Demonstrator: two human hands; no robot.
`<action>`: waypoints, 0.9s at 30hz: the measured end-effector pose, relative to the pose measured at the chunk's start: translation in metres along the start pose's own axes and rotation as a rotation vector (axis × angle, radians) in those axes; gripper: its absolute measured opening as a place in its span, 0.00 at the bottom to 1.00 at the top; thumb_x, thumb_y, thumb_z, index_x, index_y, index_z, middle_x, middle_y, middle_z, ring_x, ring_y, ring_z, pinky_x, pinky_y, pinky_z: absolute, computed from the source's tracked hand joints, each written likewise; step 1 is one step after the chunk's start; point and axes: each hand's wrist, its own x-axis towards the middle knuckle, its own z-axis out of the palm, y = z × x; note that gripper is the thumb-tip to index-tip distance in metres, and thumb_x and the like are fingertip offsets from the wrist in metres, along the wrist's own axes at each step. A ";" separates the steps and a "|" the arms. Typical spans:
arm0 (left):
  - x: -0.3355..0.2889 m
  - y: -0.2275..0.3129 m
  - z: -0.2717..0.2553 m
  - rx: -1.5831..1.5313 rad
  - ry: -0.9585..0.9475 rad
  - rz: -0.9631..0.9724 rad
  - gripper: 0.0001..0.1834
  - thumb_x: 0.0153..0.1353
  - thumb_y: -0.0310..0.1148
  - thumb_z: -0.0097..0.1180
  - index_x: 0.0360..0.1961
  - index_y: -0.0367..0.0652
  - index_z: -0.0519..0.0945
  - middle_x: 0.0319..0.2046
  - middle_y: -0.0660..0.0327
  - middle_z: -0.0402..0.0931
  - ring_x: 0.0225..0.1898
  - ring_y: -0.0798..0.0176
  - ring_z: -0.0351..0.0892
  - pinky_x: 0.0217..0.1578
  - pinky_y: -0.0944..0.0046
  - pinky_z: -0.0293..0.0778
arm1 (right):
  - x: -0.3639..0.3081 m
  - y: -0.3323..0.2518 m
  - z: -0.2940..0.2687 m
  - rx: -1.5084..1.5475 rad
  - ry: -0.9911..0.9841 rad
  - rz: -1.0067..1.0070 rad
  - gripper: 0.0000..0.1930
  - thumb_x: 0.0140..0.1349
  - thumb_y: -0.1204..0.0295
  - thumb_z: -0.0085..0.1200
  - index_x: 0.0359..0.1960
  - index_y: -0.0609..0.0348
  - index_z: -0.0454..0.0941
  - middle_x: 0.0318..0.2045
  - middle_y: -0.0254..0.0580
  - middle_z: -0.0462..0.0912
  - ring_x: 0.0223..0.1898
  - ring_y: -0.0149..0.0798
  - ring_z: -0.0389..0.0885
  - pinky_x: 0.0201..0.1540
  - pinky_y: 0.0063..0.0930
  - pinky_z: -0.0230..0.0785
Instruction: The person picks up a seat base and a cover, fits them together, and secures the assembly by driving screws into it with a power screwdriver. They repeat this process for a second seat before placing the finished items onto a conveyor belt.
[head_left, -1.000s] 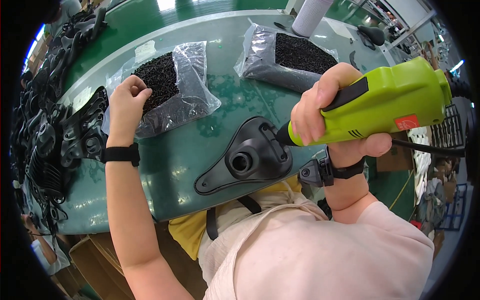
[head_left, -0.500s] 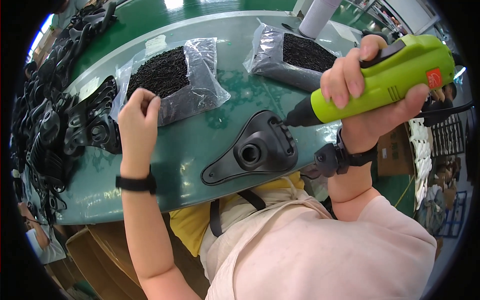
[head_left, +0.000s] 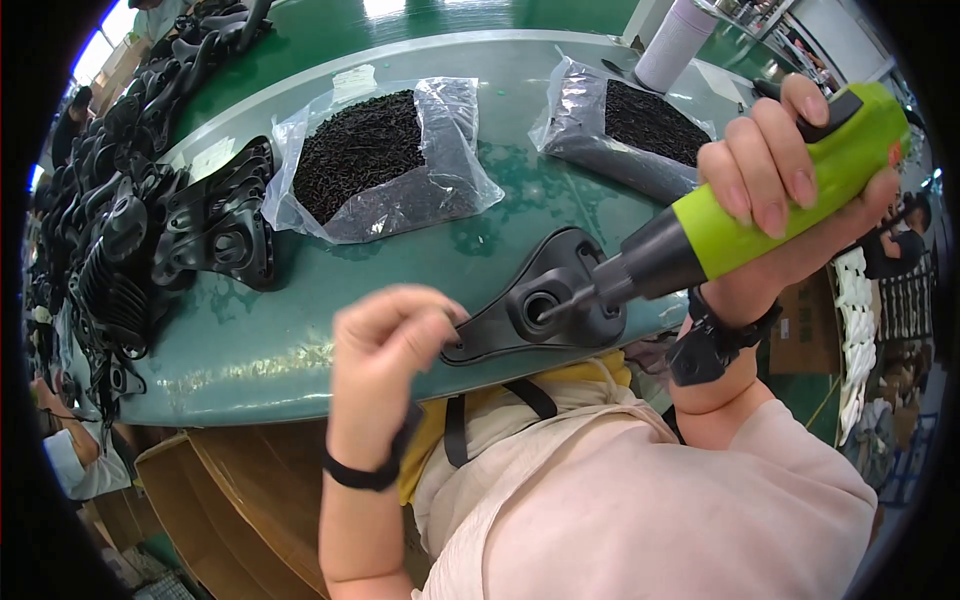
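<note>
My right hand (head_left: 790, 190) grips a green and black electric screwdriver (head_left: 800, 215), fingers wrapped round its body. The bit slants down to the left, its tip in front of the round socket of a black molded plastic part (head_left: 500, 325). That part lies on the table with its narrow end to the left. My left hand (head_left: 395, 330) is closed in a pinch at this narrow end, slightly blurred. What sits between its fingertips is too small to make out. Beyond it lies an open clear plastic bag (head_left: 365, 160) full of small black screws.
A second bag of black screws (head_left: 650, 125) lies farther right, near a pale cylinder (head_left: 675, 45). Black plastic parts (head_left: 215, 240) pile up along the left side of the green table (head_left: 250, 340). Cardboard (head_left: 230, 490) stands below the front edge.
My left hand has come from the screw bag, right and nearer, to the part's narrow end. The screwdriver's bit now shows in front of the part's socket. The view has shifted a little.
</note>
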 end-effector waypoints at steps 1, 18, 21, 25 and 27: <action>-0.013 -0.011 0.007 -0.145 -0.028 -0.035 0.06 0.61 0.28 0.60 0.34 0.36 0.84 0.28 0.65 0.80 0.26 0.77 0.70 0.26 0.77 0.64 | 0.005 0.005 0.002 0.003 -0.002 0.000 0.27 0.62 0.45 0.52 0.47 0.55 0.63 0.26 0.33 0.70 0.24 0.32 0.70 0.35 0.30 0.64; -0.040 -0.043 0.018 -0.564 0.016 -0.046 0.06 0.66 0.27 0.56 0.39 0.36 0.81 0.30 0.64 0.78 0.25 0.76 0.64 0.25 0.75 0.59 | 0.014 0.053 0.019 -0.005 -0.190 0.068 0.26 0.62 0.46 0.52 0.46 0.55 0.64 0.26 0.33 0.75 0.22 0.33 0.75 0.29 0.30 0.69; -0.041 -0.042 0.025 -0.442 0.130 0.000 0.05 0.67 0.26 0.55 0.40 0.36 0.81 0.30 0.65 0.78 0.25 0.76 0.64 0.25 0.75 0.60 | 0.015 0.056 0.025 -0.058 -0.283 0.039 0.26 0.61 0.46 0.55 0.46 0.54 0.65 0.26 0.33 0.77 0.22 0.33 0.77 0.26 0.29 0.70; -0.041 -0.044 0.026 -0.080 0.223 0.168 0.09 0.68 0.28 0.52 0.45 0.37 0.81 0.28 0.64 0.77 0.25 0.72 0.67 0.27 0.71 0.66 | 0.016 0.062 0.028 -0.072 -0.347 0.029 0.27 0.61 0.46 0.58 0.47 0.54 0.65 0.27 0.34 0.78 0.23 0.33 0.79 0.24 0.29 0.71; -0.037 -0.039 0.007 0.269 0.252 0.161 0.11 0.69 0.29 0.52 0.49 0.38 0.80 0.28 0.62 0.76 0.27 0.71 0.69 0.29 0.70 0.67 | 0.012 0.072 0.029 -0.016 -0.180 0.119 0.32 0.58 0.42 0.59 0.48 0.55 0.65 0.29 0.36 0.78 0.24 0.36 0.78 0.28 0.30 0.70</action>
